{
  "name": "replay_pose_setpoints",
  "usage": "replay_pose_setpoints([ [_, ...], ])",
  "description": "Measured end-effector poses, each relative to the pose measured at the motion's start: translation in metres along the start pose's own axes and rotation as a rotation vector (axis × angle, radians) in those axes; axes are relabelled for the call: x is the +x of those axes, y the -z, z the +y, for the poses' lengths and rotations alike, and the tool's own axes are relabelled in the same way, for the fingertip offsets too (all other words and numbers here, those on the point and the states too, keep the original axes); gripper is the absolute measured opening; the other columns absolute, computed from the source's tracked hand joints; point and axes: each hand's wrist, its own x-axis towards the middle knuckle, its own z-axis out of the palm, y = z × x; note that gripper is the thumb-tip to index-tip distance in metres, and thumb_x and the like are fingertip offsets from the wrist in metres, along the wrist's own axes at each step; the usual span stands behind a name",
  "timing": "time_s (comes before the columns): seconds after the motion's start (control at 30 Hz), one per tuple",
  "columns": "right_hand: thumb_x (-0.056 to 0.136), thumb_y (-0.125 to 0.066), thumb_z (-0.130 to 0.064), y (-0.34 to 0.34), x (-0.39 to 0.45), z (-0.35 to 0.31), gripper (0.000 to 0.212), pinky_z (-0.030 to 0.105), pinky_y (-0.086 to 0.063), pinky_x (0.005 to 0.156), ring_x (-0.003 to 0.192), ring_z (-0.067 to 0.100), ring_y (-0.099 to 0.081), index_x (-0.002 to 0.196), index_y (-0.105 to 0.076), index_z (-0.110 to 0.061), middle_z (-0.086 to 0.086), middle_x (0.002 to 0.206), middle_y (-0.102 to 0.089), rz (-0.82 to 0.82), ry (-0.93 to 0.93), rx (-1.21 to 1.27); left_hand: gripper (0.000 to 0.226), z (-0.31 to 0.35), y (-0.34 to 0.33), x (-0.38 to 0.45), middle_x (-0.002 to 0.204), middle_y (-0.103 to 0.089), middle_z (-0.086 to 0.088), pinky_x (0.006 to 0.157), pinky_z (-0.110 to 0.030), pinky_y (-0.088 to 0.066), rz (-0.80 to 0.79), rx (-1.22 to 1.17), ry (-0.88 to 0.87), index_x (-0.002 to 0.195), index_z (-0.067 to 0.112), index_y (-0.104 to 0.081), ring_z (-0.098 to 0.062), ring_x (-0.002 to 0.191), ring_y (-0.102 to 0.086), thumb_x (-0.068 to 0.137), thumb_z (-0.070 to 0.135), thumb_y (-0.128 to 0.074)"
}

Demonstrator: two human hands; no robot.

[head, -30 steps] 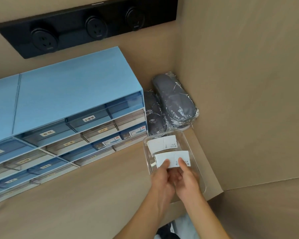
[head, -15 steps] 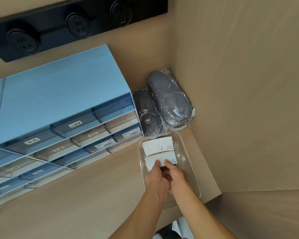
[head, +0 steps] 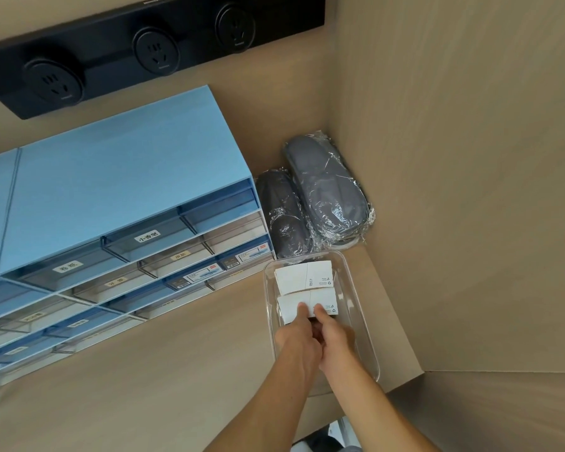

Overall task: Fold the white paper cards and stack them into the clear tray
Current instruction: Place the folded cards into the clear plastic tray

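Note:
A clear tray sits on the wooden counter near the right wall. Two folded white paper cards lie inside it: a far card and a near card just in front of it. My left hand and my right hand reach into the tray side by side. Both pinch the near card's front edge, thumbs on top. The card's underside and my other fingers are hidden.
A blue drawer cabinet with labelled drawers stands to the left of the tray. Two plastic-wrapped grey slipper packs lean in the corner behind it. A black socket strip runs along the back wall. The counter's edge lies close by the tray.
Both hands have carried the near card down and forward from above the tray's front into the tray. It now lies just in front of the far card.

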Motion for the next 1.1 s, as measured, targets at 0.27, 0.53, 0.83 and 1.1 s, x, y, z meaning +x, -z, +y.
replay_pose_setpoints([
  [0.27, 0.082, -0.077, -0.028, 0.006, 0.012, -0.013, 0.043, 0.032, -0.053, 0.054, 0.068, 0.03, -0.066, 0.108, -0.068, 0.005, 0.02, 0.095, -0.073, -0.031, -0.063, -0.233, 0.042, -0.005, 0.001, 0.009, 0.038, -0.061, -0.005, 0.044, -0.023, -0.046, 0.02, 0.144, -0.061, 0.065, 0.003, -0.062, -0.021, 0.04, -0.059, 0.08, 0.039, -0.077],
  [0.53, 0.082, -0.078, -0.026, 0.007, 0.018, -0.005, 0.041, 0.026, -0.05, 0.043, 0.053, 0.027, -0.065, 0.098, -0.07, 0.011, 0.02, 0.078, -0.072, 0.033, 0.023, -0.253, 0.047, -0.01, 0.006, 0.005, 0.042, -0.064, -0.003, 0.037, -0.018, -0.043, 0.029, 0.25, -0.118, 0.069, 0.005, -0.066, -0.019, 0.041, -0.063, 0.079, 0.05, -0.075],
  [0.83, 0.079, -0.08, -0.028, 0.007, 0.006, -0.005, 0.035, 0.027, -0.052, 0.049, 0.052, 0.026, -0.063, 0.082, -0.071, 0.005, 0.015, 0.068, -0.071, 0.042, 0.01, -0.188, 0.044, -0.012, 0.012, -0.002, 0.057, -0.068, -0.006, 0.039, -0.019, -0.043, -0.038, 0.217, -0.113, 0.075, 0.003, -0.068, -0.019, 0.045, -0.063, 0.079, 0.046, -0.076],
  [1.1, 0.083, -0.071, -0.046, 0.034, -0.016, -0.013, 0.047, 0.024, -0.041, 0.048, 0.046, 0.015, -0.045, 0.098, -0.068, -0.002, 0.007, 0.068, -0.064, -0.131, -0.119, -0.18, 0.042, -0.012, 0.031, -0.021, 0.044, -0.056, -0.011, 0.041, -0.022, -0.042, -0.269, 0.206, -0.106, 0.073, 0.0, -0.06, -0.017, 0.033, -0.049, 0.089, 0.039, -0.066],
])
